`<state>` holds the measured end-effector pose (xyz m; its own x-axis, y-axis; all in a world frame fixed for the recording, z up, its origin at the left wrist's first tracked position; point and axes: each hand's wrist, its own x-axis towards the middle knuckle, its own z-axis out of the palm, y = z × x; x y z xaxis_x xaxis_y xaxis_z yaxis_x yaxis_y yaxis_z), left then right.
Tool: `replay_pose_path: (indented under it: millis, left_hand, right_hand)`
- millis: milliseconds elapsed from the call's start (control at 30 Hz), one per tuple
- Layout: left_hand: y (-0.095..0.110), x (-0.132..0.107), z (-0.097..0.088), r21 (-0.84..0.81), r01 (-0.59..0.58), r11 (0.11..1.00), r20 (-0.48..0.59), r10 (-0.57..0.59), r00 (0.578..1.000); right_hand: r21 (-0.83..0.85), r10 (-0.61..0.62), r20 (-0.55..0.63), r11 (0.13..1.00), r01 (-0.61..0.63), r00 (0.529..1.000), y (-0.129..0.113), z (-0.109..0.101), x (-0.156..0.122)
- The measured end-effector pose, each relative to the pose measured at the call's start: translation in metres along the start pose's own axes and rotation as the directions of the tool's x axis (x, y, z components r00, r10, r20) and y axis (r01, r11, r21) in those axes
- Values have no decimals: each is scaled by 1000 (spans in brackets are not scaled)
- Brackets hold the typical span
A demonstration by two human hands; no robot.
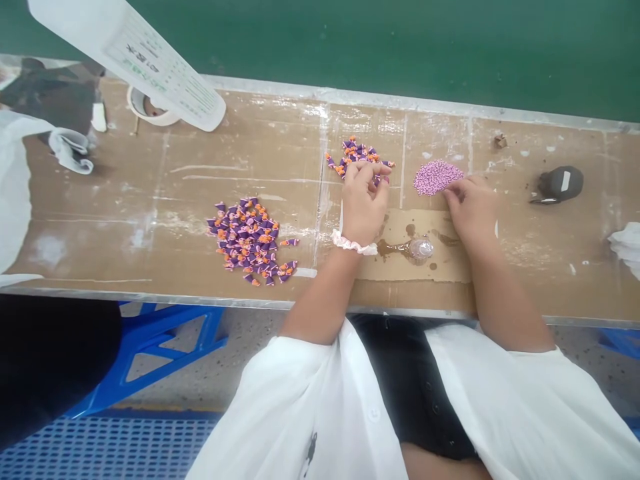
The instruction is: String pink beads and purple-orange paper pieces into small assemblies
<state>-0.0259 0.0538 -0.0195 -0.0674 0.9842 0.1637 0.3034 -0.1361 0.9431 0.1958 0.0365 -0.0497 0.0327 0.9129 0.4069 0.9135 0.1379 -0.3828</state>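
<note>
My left hand (365, 203), with a pale scrunchie on its wrist, is at the near edge of a small pile of purple and orange cone-shaped pieces (353, 152). Its fingers are curled in a pinch; whatever lies between them is too small to make out. At the right rim of a flat heap of tiny pink-purple beads (435, 177), my right hand (473, 207) pinches thumb and forefinger together, and their contents are hidden. Between my forearms a clear, wet-looking blob (421, 249) sits on a stained piece of cardboard (400, 270).
A larger pile of the same cone pieces (250, 240) lies to the left. Farther left are a white bottle (165, 73), a tape roll (135, 107) and white cloth (13, 187). A dark rounded object (563, 183) stands at right. A blue stool (165, 340) is below.
</note>
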Motion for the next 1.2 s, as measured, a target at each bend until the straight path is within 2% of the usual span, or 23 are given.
replay_pose_path:
  millis: [133, 233, 367, 467, 633, 800, 933, 1000, 1067, 1200]
  left_hand:
    - [7, -6, 3, -3, -21, 1000, 20, 21, 1000]
    - [16, -16, 6, -103, 18, 994, 165, -1, 986]
    - [30, -31, 11, -330, 217, 919, 411, -67, 909]
    - [35, -37, 13, -425, 358, 832, 506, -109, 855]
    - [36, -35, 9, -472, 516, 715, 633, -132, 763]
    - [34, -31, 4, -436, 560, 704, 691, -138, 710]
    - [33, -31, 4, -443, 589, 675, 740, -96, 666]
    - [34, -32, 5, -469, 599, 650, 747, -71, 661]
    - [36, -34, 6, -503, 591, 631, 736, -46, 676]
    - [42, -37, 8, -594, 479, 646, 648, 32, 761]
  right_hand:
    - [3, -51, -3, 999, 51, 999, 6, 8, 2]
    - [130, -128, 16, 984, 125, 992, 1, -1, 3]
    - [401, -223, 1, 893, 204, 975, -26, -29, -3]
    - [510, -290, -29, 818, 264, 957, -45, -42, -10]
    - [431, -330, -49, 844, 318, 943, -54, -50, -15]
    - [344, -389, -75, 854, 390, 918, -53, -56, -15]
    - [359, -401, -108, 838, 412, 910, -56, -60, -18]
    - [393, -382, -135, 827, 403, 914, -58, -61, -20]
    - [423, -331, -157, 829, 366, 930, -59, -61, -22]
    - [426, -259, -176, 849, 311, 950, -61, -62, -24]
